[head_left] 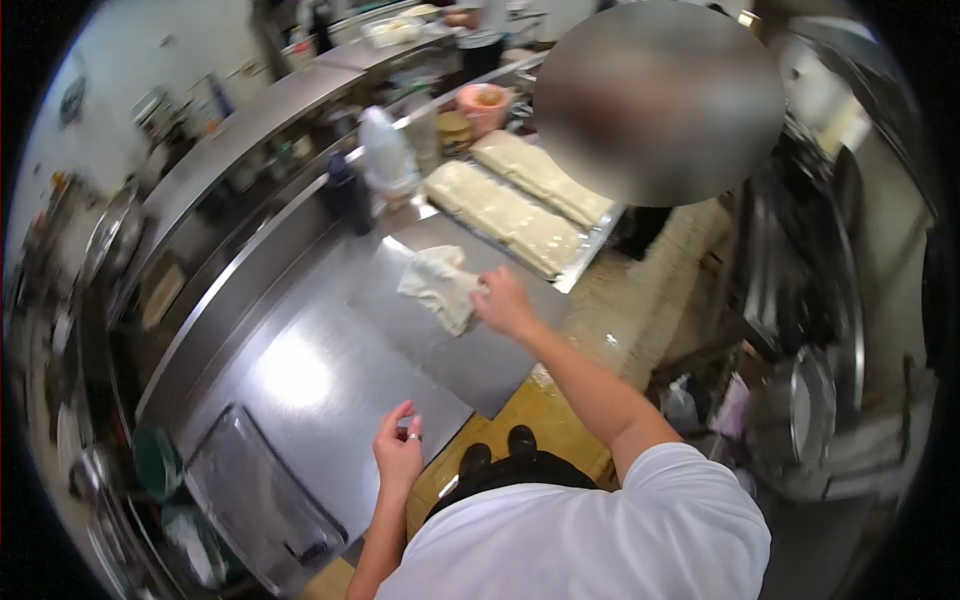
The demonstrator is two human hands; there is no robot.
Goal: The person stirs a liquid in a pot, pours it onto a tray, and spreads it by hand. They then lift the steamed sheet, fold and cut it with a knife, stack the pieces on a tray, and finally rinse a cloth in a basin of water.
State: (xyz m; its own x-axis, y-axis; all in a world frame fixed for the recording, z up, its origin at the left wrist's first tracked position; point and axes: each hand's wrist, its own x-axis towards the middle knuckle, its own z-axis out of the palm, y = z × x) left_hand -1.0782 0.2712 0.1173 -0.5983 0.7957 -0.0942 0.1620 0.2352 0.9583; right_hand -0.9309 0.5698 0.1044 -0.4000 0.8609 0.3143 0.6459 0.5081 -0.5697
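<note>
My right hand [502, 302] grips a crumpled pale cloth [436, 285], which lies against the steel counter [400, 345]. My left hand [400, 445] is over the counter's front edge, fingers loosely bent and apart, with a ring on one finger and nothing held. Just beyond the cloth, a metal tray [580, 268] bears two long slabs of pale dough [508, 218] with a shiny surface.
A shallow metal tray [262, 490] sits at the counter's left end. Along the back stand a dark bottle [347, 195], a white bottle [388, 158], a jar [453, 133] and a pink tub [483, 108]. Another person [480, 30] stands at the far end.
</note>
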